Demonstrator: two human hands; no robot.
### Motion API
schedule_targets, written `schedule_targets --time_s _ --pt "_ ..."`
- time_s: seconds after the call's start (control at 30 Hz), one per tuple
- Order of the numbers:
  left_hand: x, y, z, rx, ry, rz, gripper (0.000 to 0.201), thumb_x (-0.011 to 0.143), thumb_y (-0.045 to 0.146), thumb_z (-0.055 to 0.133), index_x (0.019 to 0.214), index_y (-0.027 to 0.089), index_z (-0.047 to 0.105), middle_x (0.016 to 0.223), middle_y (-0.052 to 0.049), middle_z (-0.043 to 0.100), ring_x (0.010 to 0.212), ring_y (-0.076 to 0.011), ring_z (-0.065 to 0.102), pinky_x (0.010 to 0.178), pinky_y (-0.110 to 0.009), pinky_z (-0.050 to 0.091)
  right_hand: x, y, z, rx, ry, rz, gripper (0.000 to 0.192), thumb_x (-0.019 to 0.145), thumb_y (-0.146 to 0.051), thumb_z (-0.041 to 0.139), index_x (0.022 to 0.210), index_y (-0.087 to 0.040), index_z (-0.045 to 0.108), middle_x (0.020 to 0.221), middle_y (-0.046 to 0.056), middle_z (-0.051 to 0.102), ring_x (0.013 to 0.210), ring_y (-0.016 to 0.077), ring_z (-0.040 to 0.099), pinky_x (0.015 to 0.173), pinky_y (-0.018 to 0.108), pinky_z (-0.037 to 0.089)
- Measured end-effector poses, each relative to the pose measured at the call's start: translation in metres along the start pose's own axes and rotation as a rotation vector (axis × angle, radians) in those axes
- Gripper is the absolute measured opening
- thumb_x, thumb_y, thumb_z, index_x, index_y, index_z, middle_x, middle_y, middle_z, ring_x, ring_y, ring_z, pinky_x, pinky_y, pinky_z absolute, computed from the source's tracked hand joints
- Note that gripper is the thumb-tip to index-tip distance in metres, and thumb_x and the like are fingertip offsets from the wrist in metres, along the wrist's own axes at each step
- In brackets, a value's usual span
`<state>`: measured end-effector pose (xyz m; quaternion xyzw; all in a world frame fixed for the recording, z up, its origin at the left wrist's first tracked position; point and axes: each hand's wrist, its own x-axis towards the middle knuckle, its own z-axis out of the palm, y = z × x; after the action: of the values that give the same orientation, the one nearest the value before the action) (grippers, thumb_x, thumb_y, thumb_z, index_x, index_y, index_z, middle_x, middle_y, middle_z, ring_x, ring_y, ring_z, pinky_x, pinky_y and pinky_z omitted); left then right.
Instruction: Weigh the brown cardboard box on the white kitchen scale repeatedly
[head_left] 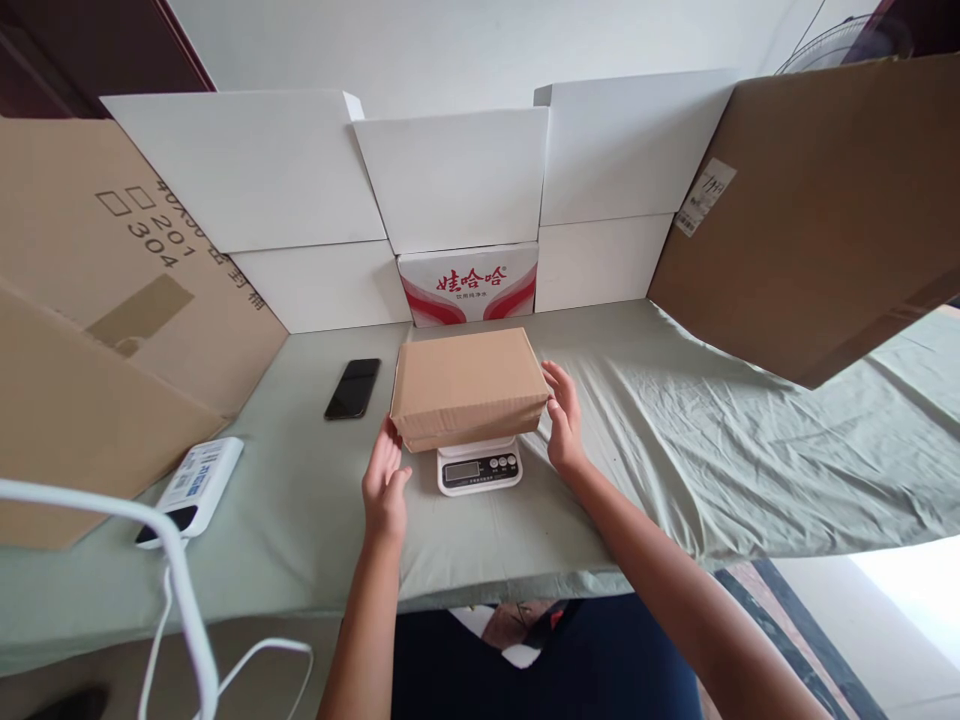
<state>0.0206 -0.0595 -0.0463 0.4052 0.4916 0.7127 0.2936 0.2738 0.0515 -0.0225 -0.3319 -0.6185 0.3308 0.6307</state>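
A closed brown cardboard box (469,375) rests on or just over a small white digital scale (480,478), between my two hands. The box hides the scale's platform; only its front panel, with a dark display and several buttons, shows below. My left hand (386,480) grips the box at its near left corner, fingers against the side and thumb held apart. At the right end, my right hand (564,415) has its fingers along the side and its thumb by the near corner. Whether the box's full weight is on the scale I cannot tell.
Left of the box lies a black phone (352,388) on the green cloth (300,520). A white power strip (199,485) and a white curved tube (180,560) are farther left. Large cartons (810,220) flank the table, with white boxes (450,180) stacked along the back.
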Motion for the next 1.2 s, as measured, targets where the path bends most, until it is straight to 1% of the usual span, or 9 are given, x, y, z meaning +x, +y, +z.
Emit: schedule_targets --time_s 0.33,0.6,0.73,0.83,0.93,1.03,1.1,1.13,1.2 --pt "0.001 -0.003 -0.001 0.021 -0.015 -0.003 0.079 0.074 0.019 0.06 0.152 0.022 0.049 0.159 -0.011 0.046 0.15 -0.0341 0.036 0.124 -0.049 0.03 0.0 0.0 0.001 0.003 -0.018 -0.012 0.054 0.099 -0.057 0.043 0.147 -0.033 0.044 0.154 0.008 0.048 0.142 0.0312 0.049 0.113 0.053 0.046" --pt "-0.003 -0.004 0.0 0.051 -0.018 -0.008 0.076 0.077 0.022 0.061 0.152 0.021 0.049 0.157 -0.013 0.048 0.149 -0.0342 0.037 0.123 -0.05 0.03 -0.001 -0.004 0.003 0.051 -0.042 0.01 0.055 0.099 -0.057 0.046 0.15 -0.035 0.043 0.157 0.007 0.046 0.143 0.0314 0.048 0.113 0.053 0.045" --pt "-0.004 -0.009 0.001 0.09 -0.002 -0.03 0.077 0.075 0.026 0.064 0.151 0.02 0.05 0.155 -0.014 0.05 0.148 -0.0366 0.038 0.122 -0.052 0.031 -0.006 -0.007 0.004 0.009 -0.091 -0.004 0.055 0.099 -0.056 0.045 0.15 -0.036 0.043 0.157 0.005 0.045 0.145 0.0319 0.044 0.112 0.052 0.047" --pt "0.001 -0.001 0.001 0.087 -0.009 -0.029 0.077 0.075 0.026 0.063 0.151 0.021 0.05 0.155 -0.014 0.051 0.148 -0.0362 0.039 0.121 -0.053 0.032 -0.004 -0.012 0.004 -0.008 -0.124 -0.026 0.055 0.098 -0.056 0.045 0.15 -0.035 0.044 0.157 0.005 0.044 0.145 0.033 0.043 0.109 0.051 0.049" --pt "0.023 0.021 0.002 0.064 -0.036 -0.003 0.074 0.076 0.024 0.063 0.149 0.022 0.052 0.153 -0.013 0.053 0.147 -0.0356 0.041 0.121 -0.053 0.033 0.011 -0.02 0.007 0.007 -0.15 -0.056 0.057 0.099 -0.057 0.045 0.152 -0.035 0.041 0.157 0.006 0.043 0.143 0.0327 0.045 0.109 0.051 0.05" --pt "0.065 0.041 0.009 0.031 -0.072 0.038 0.066 0.075 0.022 0.067 0.141 0.023 0.06 0.15 -0.013 0.056 0.144 -0.0353 0.046 0.121 -0.052 0.033 0.041 -0.021 0.016 0.05 -0.156 -0.123 0.06 0.098 -0.057 0.047 0.153 -0.036 0.038 0.159 0.005 0.041 0.145 0.0309 0.043 0.113 0.049 0.046" --pt "0.095 0.04 0.02 -0.003 -0.121 0.063 0.06 0.072 0.021 0.067 0.132 0.021 0.064 0.143 -0.013 0.062 0.14 -0.0342 0.051 0.119 -0.051 0.036 0.062 -0.011 0.025 0.065 -0.14 -0.152 0.061 0.097 -0.057 0.048 0.153 -0.034 0.036 0.159 0.006 0.04 0.146 0.0301 0.042 0.117 0.049 0.042" --pt "0.108 0.035 0.026 -0.021 -0.138 0.058 0.059 0.07 0.022 0.067 0.129 0.021 0.064 0.14 -0.014 0.064 0.138 -0.0338 0.053 0.117 -0.05 0.038 0.071 -0.003 0.03 0.061 -0.127 -0.154 0.062 0.097 -0.057 0.049 0.152 -0.033 0.036 0.16 0.006 0.04 0.147 0.03 0.041 0.118 0.049 0.041" --pt "0.128 0.015 0.037 -0.053 -0.1 0.023 0.055 0.066 0.025 0.068 0.121 0.02 0.066 0.133 -0.015 0.067 0.134 -0.0336 0.056 0.113 -0.049 0.042 0.083 0.017 0.038 0.049 -0.097 -0.124 0.065 0.095 -0.059 0.051 0.151 -0.029 0.038 0.159 0.008 0.041 0.148 0.03 0.039 0.121 0.05 0.037"
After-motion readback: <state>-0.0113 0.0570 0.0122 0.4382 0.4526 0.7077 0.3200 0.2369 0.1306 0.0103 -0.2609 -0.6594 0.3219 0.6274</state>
